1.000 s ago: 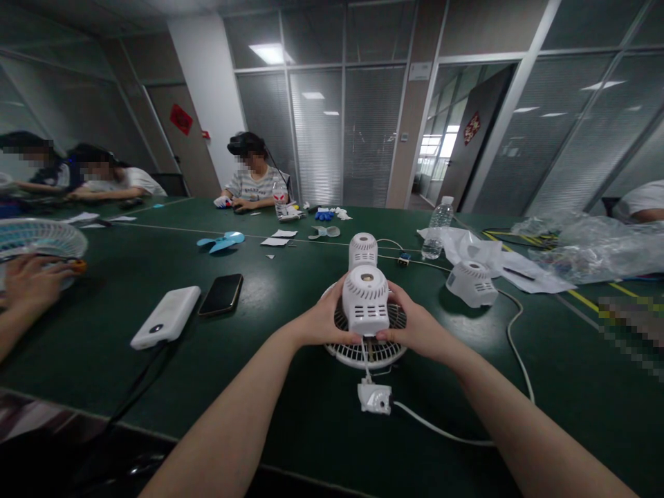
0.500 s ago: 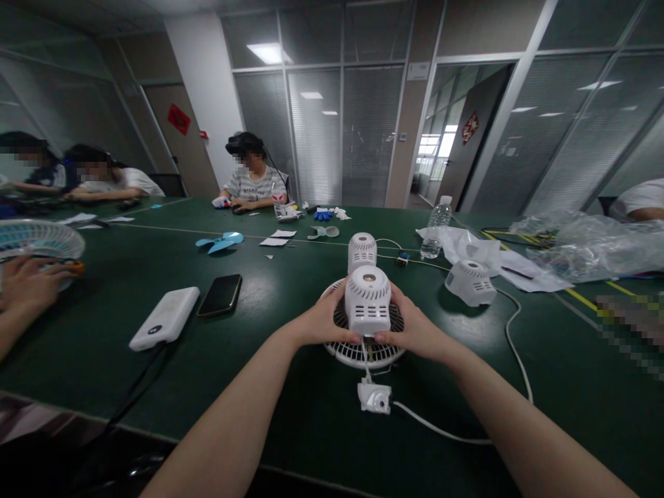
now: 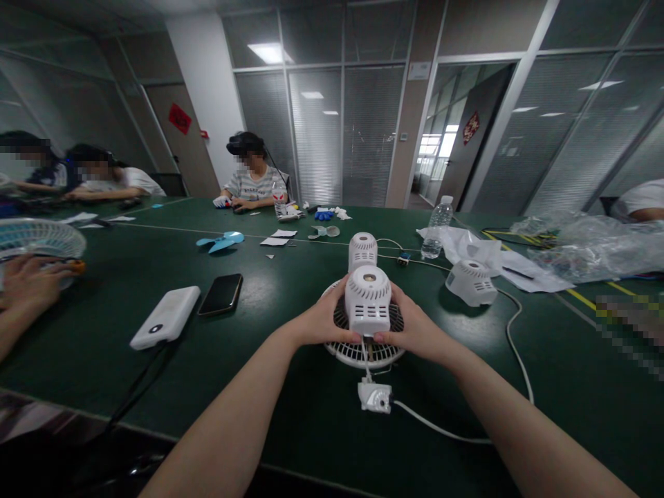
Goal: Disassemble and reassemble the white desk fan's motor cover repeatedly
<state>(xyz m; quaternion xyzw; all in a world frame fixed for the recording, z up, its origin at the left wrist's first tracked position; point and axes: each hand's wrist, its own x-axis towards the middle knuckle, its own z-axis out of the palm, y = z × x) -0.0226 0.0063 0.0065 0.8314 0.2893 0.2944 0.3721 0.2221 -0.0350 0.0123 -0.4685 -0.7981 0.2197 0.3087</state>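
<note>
Both my hands grip a white vented fan motor housing (image 3: 368, 301) from its two sides, thumbs at its near lower edge. My left hand (image 3: 332, 317) is closed on its left side and my right hand (image 3: 405, 318) on its right. Beneath the housing lies a round white fan grille (image 3: 345, 354), partly covered by the housing and my hands. A cord runs from it down to a small white switch part (image 3: 374, 397) on the table. Just behind stands a second white vented housing (image 3: 362, 250). My fingertips are hidden behind the held housing.
A third white housing (image 3: 471, 283) and a water bottle (image 3: 438, 228) stand to the right, near plastic bags (image 3: 606, 242). Leftward lie a power bank (image 3: 166, 318), a phone (image 3: 220, 294) and blue fan blades (image 3: 220, 242). A co-worker's hand (image 3: 31, 283) touches another fan grille (image 3: 46, 238).
</note>
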